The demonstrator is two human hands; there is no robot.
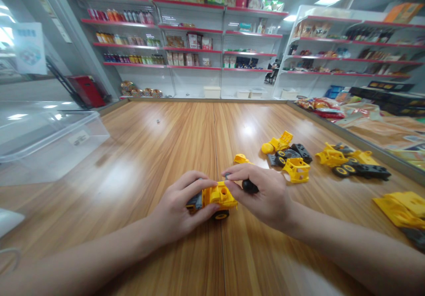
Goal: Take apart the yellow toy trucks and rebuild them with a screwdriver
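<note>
Near the middle of the table a yellow toy truck (219,195) with a dark grey front and black wheels stands on the wood. My left hand (184,201) is closed around its grey end, thumb along the near side and fingers over the far side. Just above the truck's other end is my right hand (262,192), closed, with a black-handled screwdriver (249,186) tucked in the palm; its shaft is hidden. Thumb and index fingertip pinch a small grey piece (227,176), perhaps a screw. Behind that hand lies a small yellow part (241,158).
Yellow and black toy vehicle parts (296,171) lie to the right, with another partly built truck (353,161) beyond. A yellow piece (403,209) sits at the right edge. At left is a clear plastic bin (66,139). A tiny metal bit (158,121) lies far back.
</note>
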